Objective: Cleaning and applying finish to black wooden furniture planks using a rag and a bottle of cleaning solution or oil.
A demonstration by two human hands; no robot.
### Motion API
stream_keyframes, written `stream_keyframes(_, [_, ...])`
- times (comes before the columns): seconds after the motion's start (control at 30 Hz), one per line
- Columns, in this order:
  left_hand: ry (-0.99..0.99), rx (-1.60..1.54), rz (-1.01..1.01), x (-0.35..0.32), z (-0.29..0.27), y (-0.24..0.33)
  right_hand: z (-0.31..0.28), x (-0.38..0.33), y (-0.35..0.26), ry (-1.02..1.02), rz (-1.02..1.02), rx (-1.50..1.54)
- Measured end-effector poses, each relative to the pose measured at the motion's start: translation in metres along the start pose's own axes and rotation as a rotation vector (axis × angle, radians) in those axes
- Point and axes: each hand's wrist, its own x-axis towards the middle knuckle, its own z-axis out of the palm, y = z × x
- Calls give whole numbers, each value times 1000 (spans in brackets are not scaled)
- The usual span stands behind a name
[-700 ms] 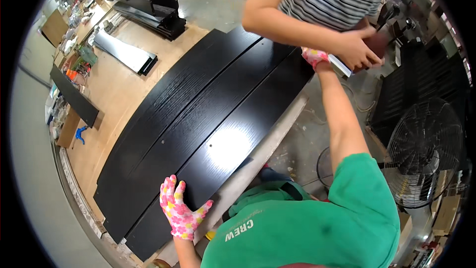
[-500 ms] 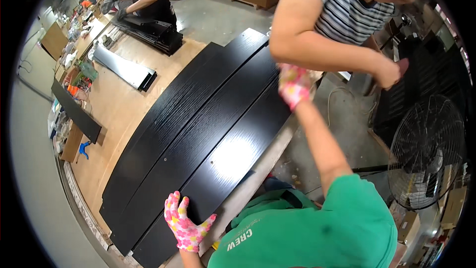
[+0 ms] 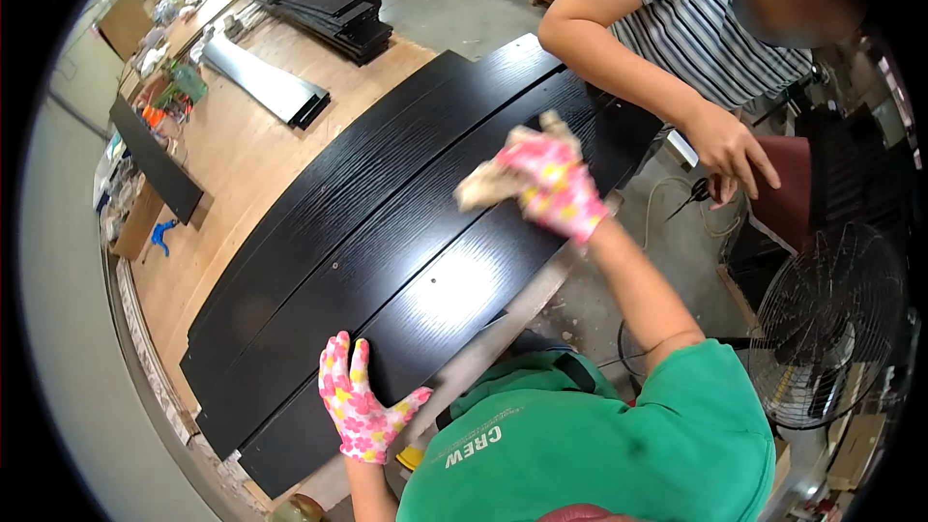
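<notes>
A large black wood-grain panel (image 3: 377, 203) with a curved far edge and long grooves lies across the work table. My right hand (image 3: 556, 184), in a pink flowered glove, grips a crumpled beige rag (image 3: 488, 186) over the panel's right part. My left hand (image 3: 362, 411), gloved the same way, rests at the near edge with its fingers spread and nothing in it. Small marks like screw holes dot the panel's surface.
A co-worker in a striped shirt (image 3: 706, 39) stands at the right, holding scissors (image 3: 698, 191) beside a dark red sheet (image 3: 781, 188). A black fan (image 3: 822, 329) stands lower right. Narrow boards (image 3: 266, 77) and a stack of black boards (image 3: 333, 14) lie farther back.
My right hand has swept leftward and nearer with the rag, which now shows plainly. The co-worker's arm has drawn back to the right, and the scissors have come into sight.
</notes>
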Motion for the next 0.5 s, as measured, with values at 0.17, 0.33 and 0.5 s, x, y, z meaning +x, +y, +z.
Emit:
stream_keyframes(0.17, [14, -3, -16, 3, -2, 2, -15, -45, 191, 132, 390, -650])
stream_keyframes(0.33, [-52, -16, -36, 1, -2, -3, -54, -73, 305, 307, 892, -416])
stream_keyframes(0.5, [-63, 10, -47, -2, -2, -1, -25, -25, 87, 137, 370, -700])
